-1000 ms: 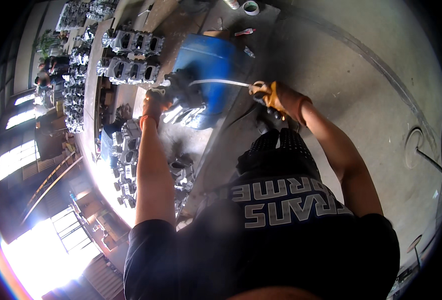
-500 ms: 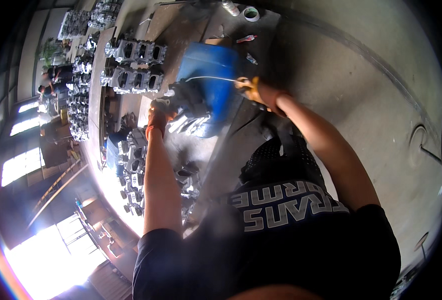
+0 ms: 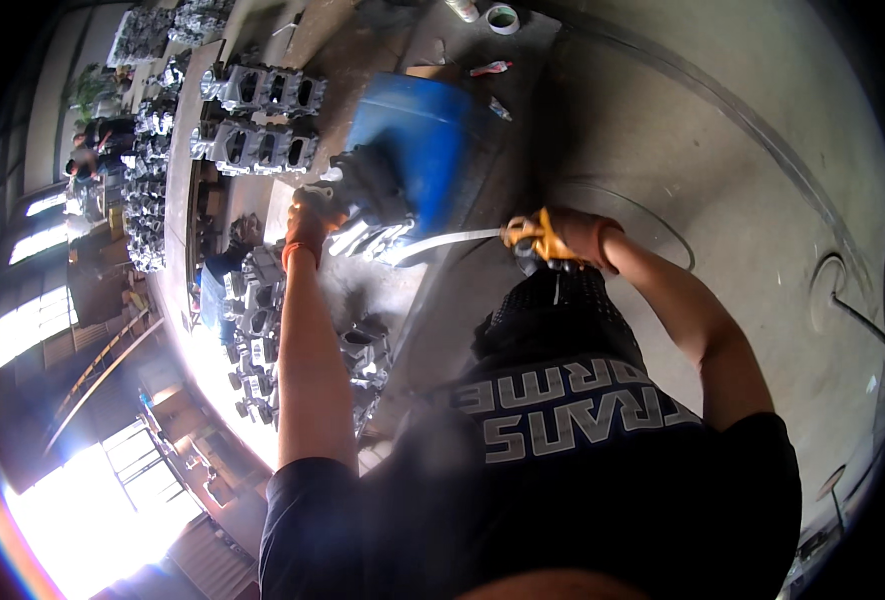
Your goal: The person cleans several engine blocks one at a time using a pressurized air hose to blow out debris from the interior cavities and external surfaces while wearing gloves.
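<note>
In an orange work glove, my left hand [image 3: 313, 215] is closed on the near left end of a grey metal casting [image 3: 375, 190]. The casting is blurred and partly in shadow, beside or over a blue plastic container [image 3: 413, 130]. My right hand [image 3: 553, 238], gloved too, is wrapped round a hand tool with a long thin pale rod [image 3: 453, 239]. The rod points left, its far end near the casting's bright lower side. Motion smears it, and my fingers hide most of the tool's grip, so its exact kind does not show.
Two large metal castings [image 3: 263, 148] stand beyond my left hand, and several more [image 3: 258, 330] sit left of my left forearm. A roll of tape [image 3: 503, 19] and a red-and-white tube [image 3: 491, 69] lie at the far side. A dark hose [image 3: 685, 240] loops right of my right hand.
My right hand has moved nearer and slightly right. The rod has swung from across the blue container down to the casting's near side. My left hand keeps its hold on the casting.
</note>
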`<state>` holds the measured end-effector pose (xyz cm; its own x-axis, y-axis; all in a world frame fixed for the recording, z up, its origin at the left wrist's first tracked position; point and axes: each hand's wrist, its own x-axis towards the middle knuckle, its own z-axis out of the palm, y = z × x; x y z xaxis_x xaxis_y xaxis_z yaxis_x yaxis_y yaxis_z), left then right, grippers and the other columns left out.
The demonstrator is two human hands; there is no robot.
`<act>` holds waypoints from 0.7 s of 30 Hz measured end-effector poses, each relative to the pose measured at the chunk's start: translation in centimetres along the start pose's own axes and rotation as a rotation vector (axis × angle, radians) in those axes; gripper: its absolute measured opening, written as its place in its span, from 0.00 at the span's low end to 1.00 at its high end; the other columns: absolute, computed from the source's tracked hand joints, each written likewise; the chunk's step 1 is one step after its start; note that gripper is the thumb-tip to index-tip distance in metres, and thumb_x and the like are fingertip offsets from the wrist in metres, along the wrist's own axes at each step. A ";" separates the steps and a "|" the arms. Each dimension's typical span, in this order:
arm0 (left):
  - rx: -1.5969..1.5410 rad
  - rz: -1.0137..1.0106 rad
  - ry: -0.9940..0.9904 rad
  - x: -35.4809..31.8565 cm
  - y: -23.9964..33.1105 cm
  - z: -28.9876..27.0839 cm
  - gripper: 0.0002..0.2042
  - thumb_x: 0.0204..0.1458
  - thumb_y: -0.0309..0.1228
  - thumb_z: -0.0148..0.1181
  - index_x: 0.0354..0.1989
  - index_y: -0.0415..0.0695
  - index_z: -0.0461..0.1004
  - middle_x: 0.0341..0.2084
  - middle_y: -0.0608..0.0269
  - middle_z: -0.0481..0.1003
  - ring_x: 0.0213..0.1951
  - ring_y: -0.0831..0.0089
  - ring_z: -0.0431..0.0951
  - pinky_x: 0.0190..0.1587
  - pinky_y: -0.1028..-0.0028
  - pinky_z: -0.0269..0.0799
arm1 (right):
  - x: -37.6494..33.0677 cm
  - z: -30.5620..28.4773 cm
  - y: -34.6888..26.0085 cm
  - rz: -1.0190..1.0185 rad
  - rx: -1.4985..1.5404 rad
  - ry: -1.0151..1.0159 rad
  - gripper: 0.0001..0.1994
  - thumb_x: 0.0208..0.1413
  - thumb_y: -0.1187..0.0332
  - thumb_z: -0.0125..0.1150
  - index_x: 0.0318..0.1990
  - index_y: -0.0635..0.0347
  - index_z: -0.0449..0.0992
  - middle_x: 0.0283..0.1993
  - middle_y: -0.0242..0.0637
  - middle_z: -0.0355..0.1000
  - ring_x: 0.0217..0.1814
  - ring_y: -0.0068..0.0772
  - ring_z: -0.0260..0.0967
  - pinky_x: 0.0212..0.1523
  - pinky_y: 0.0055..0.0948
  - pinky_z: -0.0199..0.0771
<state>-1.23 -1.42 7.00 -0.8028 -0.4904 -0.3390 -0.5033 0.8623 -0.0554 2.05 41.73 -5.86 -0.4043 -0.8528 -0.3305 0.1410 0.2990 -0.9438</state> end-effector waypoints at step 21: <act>-0.034 -0.019 0.085 -3.4 1.0 -0.9 0.42 0.30 0.48 0.70 0.53 0.39 0.57 0.49 0.41 0.66 0.51 0.50 0.72 0.51 0.61 0.71 | 3.1 -2.1 -13.3 0.467 -0.117 0.312 0.13 0.56 0.67 0.54 0.49 0.47 0.74 0.33 0.42 0.76 0.30 0.34 0.73 0.32 0.36 0.75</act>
<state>0.68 0.99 8.90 -0.8166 -0.5167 -0.2573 -0.5281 0.8487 -0.0286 -2.97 36.04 5.67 -0.5734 -0.4569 -0.6800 0.2751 0.6745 -0.6852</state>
